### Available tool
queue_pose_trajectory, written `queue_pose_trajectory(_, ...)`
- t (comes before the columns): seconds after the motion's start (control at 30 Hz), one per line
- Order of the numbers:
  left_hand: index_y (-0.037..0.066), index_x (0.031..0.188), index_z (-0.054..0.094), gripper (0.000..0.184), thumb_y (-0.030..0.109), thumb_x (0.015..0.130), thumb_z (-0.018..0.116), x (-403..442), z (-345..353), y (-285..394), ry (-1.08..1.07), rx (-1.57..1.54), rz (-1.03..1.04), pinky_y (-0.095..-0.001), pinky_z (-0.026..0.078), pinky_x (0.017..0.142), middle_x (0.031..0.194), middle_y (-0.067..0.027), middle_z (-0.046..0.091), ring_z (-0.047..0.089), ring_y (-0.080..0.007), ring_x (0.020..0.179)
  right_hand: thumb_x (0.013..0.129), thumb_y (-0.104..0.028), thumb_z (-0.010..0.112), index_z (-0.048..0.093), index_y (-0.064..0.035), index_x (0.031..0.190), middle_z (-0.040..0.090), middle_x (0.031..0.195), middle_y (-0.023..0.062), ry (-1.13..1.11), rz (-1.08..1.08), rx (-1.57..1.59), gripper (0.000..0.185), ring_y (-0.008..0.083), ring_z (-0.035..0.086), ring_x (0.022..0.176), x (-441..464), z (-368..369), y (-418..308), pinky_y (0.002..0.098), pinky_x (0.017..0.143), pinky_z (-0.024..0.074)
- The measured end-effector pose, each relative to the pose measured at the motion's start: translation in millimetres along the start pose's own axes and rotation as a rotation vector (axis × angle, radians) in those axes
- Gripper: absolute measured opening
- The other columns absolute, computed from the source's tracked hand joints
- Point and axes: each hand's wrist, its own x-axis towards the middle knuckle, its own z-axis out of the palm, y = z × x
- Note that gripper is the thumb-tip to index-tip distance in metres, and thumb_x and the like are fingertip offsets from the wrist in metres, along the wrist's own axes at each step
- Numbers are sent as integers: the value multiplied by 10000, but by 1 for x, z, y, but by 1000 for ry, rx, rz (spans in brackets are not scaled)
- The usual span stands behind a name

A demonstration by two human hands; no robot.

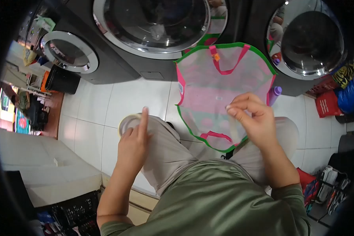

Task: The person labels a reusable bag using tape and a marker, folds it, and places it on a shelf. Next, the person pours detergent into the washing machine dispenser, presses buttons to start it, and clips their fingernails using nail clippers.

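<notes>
A translucent pink bag [202, 84] with green-trimmed edges and bright pink strap handles [226, 72] is set on the white tiled floor [141, 94] between the knees [157, 128]; its contents cannot be made out, nor its small white label [219, 98] read. The right hand [253, 120] is held over its right side, thumb and forefinger pinched together; the left hand [135, 145] is raised above the left knee, forefinger extended, other fingers loosely curled.
</notes>
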Motion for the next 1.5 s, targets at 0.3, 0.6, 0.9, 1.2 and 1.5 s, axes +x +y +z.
queue_pose_trajectory(0.3,9,1415,447,685,101,804,744,-19,4,24,291,37,47,-422,455,847,1053,-214,556,545,-372,926,923,-65,684,727,38,1031,676,1001,73,103,132,224,156,111,610,915,-12,-26,6,239,798,483)
queue_pose_trajectory(0.6,0,939,752,547,491,966,514,89,139,123,-343,56,253,-438,435,929,1083,-195,641,569,-367,1096,914,-27,683,710,54,1058,668,1006,75,188,101,258,167,122,613,928,-35,-38,-10,238,816,468)
queue_pose_trajectory(0.9,-9,990,720,564,520,940,528,120,192,108,-1328,-389,127,-410,487,814,950,-192,667,602,-325,892,916,-21,676,707,56,1058,668,999,70,301,238,355,164,125,608,925,-71,-50,5,254,829,466)
queue_pose_trajectory(1.2,49,1176,705,564,476,818,613,96,177,120,-1258,147,334,-438,458,1019,1293,-195,628,576,-352,1233,917,-38,683,705,59,1060,657,985,56,340,278,384,174,105,595,872,-79,-51,10,239,791,472)
queue_pose_trajectory(1.5,-53,1032,651,338,231,858,593,97,177,119,-1108,-713,-212,-405,532,786,930,-180,700,678,-282,900,922,-13,666,697,60,1063,670,1018,73,351,234,379,161,116,617,869,-83,-53,10,241,777,492)
